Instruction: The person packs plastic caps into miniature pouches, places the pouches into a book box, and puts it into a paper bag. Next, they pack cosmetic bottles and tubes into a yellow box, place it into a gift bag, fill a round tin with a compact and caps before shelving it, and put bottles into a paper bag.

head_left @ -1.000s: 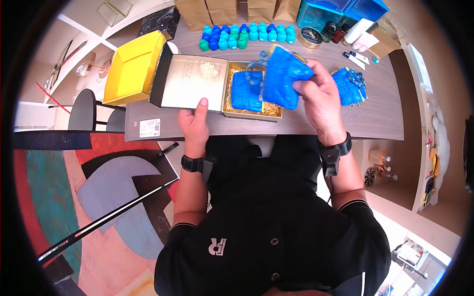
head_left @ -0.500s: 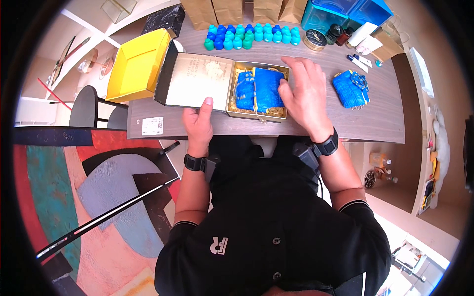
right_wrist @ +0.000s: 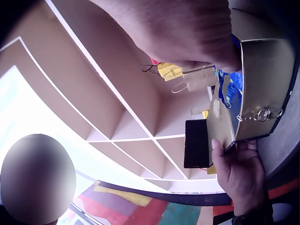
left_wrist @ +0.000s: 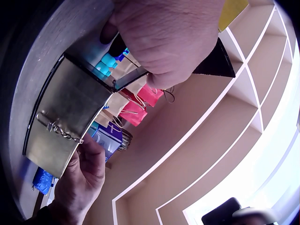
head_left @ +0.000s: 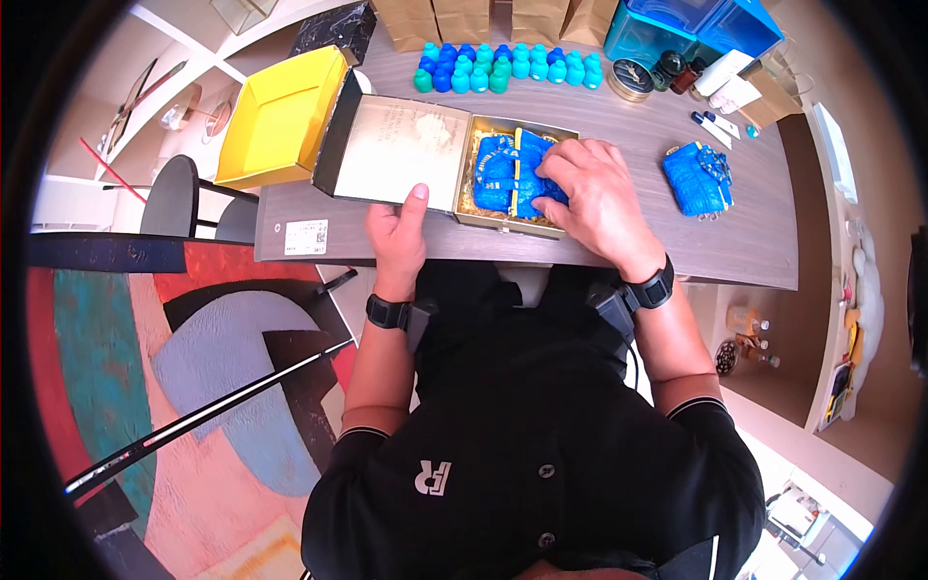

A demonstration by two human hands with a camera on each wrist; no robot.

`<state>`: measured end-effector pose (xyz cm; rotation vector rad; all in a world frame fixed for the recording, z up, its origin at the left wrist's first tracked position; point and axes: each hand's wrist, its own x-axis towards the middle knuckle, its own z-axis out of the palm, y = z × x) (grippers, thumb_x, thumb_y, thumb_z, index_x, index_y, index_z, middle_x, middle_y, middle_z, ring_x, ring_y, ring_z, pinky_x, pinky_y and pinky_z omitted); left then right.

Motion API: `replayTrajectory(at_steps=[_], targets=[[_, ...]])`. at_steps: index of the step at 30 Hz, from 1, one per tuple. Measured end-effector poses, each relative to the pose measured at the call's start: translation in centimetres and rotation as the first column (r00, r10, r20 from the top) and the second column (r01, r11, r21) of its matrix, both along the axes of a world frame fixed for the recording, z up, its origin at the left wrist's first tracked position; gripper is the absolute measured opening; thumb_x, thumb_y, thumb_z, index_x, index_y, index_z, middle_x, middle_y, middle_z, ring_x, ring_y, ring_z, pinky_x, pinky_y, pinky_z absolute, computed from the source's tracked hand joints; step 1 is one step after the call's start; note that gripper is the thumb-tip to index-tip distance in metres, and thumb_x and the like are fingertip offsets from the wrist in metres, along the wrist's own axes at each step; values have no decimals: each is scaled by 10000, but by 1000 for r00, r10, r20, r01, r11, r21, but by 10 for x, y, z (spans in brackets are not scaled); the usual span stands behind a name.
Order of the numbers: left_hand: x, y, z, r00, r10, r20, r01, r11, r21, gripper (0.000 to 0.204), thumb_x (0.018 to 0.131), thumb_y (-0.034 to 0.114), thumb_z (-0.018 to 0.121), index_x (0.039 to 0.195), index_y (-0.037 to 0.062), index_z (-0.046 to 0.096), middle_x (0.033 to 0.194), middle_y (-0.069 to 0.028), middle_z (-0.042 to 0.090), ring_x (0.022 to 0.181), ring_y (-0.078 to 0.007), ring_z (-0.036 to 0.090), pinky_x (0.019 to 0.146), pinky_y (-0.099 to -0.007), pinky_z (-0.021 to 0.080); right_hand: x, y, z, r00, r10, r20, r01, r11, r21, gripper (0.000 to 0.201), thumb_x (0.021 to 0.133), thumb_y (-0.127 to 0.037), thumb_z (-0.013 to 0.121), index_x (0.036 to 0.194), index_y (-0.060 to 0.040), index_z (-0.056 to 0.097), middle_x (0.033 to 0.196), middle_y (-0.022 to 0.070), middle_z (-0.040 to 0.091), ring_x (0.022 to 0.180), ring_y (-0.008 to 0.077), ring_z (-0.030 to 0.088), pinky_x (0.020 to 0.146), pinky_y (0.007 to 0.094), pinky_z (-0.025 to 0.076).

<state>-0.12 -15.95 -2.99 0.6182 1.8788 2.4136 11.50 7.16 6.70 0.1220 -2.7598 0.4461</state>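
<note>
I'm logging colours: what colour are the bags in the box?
Blue bags, yellow edges; clearest in the head view.

blue pouch (head_left: 532,155) – glossy, wrinkled | clasp (left_wrist: 58,130) – shiny metal | matt wood-grain desk (head_left: 643,140)

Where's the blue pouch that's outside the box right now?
In the head view, the blue pouch lies on the tabletop, to the right of the right hand, just below the dark-capped white tubes.

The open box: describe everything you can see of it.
The box looks metallic gold with dark edges, a chain fastened to its front wall. It lies on the table, lid open to the left. Blue bags sit inside amid shredded filling. The left hand pinches the lid's edge; the right hand reaches in.
</note>
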Motion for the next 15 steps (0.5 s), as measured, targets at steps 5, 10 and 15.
replayTrajectory(at_steps=[5, 10, 15], targets=[[1, 3, 2, 1000, 4, -26, -4, 1000, -3, 305, 984, 127, 657, 1244, -28, 619, 1180, -75, 660, 1085, -137, 587, 978, -306, 446, -1, -7, 10, 997, -37, 63, 34, 998, 46, 370, 697, -135, 796, 1050, -109, 689, 1096, 62, 642, 1101, 288, 573, 998, 425, 420], [2, 2, 6, 999, -40, -11, 40, 999, 19, 293, 991, 115, 641, 1247, -26, 613, 1179, -71, 660, 1074, -132, 592, 959, -302, 459, -9, -7, 14, 958, 265, -110, -276, 957, -95, 368, 693, -102, 779, 1052, -156, 728, 1131, 44, 650, 1131, 309, 565, 1009, 433, 421], [2, 4, 6, 1000, -25, -17, 26, 999, 26, 303, 993, 117, 639, 1257, -27, 605, 1182, -70, 660, 1066, -131, 596, 952, -301, 465, -26, -2, -3, 945, 324, -47, -327, 939, -106, 193, 713, -137, 788, 901, -162, 752, 1093, 28, 653, 1089, 287, 569, 968, 414, 436]])
